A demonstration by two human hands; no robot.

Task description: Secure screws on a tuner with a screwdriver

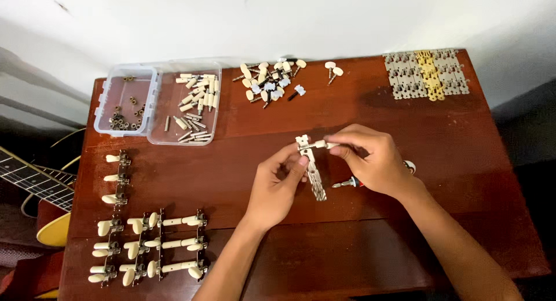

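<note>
The table [359,115] is dark red-brown wood. On it, the plate [313,170] in the hands is shiny silver with a cream peg [320,144]. Near the table's far right corner lie silver plates [399,75] and gold ones [430,74]. A yellow guitar [53,228] sits left of the table.

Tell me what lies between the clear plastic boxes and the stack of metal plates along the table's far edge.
In the head view, a heap of loose pegs and two separate pegs lie between the boxes and the plates.

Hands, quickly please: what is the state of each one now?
Left hand: closed on the metal tuner plate.
Right hand: closed, pinching a cream-knobbed tuner peg at the plate's top.
</note>
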